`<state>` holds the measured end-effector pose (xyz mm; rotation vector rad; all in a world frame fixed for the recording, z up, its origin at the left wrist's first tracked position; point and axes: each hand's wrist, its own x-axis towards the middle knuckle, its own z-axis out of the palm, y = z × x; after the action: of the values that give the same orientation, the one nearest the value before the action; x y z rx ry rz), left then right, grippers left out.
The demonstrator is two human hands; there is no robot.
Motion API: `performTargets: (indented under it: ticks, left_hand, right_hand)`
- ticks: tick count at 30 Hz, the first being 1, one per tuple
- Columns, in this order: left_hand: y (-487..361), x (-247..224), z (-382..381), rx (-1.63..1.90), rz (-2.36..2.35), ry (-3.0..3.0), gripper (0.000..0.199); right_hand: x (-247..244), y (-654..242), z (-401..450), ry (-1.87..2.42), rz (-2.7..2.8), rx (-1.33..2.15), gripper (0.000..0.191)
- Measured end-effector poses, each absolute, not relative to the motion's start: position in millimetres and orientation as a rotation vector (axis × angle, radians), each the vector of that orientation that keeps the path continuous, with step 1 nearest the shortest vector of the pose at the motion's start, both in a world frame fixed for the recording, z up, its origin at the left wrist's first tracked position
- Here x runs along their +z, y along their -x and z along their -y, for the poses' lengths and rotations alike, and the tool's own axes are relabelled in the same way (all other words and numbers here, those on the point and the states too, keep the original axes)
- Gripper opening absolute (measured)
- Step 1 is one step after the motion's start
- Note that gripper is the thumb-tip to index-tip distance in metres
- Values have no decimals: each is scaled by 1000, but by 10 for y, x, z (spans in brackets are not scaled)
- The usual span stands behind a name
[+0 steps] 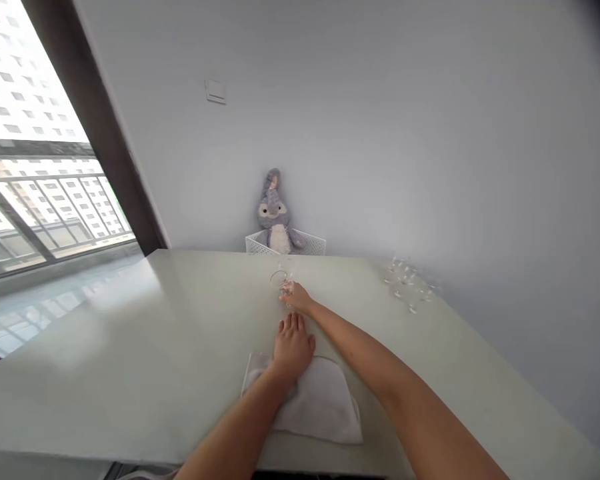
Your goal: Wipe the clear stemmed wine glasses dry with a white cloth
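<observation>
My right hand (298, 297) reaches out to the middle of the table with its fingers closed around a small clear glass (279, 277). A round rim shows on the glass; its exact shape is hard to make out. Closer to me, my left hand (294, 343) lies palm down with its fingers stretched out, just in front of the right hand. Under the left wrist and forearm is a folded pale cloth (325, 403), near the table's front edge.
Several small clear glass-like pieces (405, 283) stand in a group at the back right of the white table (180, 347). Behind the table's far edge, a grey plush toy (279, 227) sits in a white perforated basket (313, 245) against the wall. A window is at the left.
</observation>
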<state>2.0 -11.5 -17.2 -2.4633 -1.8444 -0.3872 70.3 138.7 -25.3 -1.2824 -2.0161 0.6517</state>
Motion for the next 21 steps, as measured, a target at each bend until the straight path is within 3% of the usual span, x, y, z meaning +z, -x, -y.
performTargets:
  ticks: [5,13,21]
  left_hand:
    - [-60,-65,206,-488,1818,2497,35]
    - [-62,-197,174,-590,1743,2541,52]
    - [-62,-229,161,-633,1637,2554,48]
  right_hand:
    - [-318,-172,-1715,1173,2085,634,21]
    - [-318,364,-1956,1187,2069,707,22]
    - [-282,549,-2002,1299,1997,739,18]
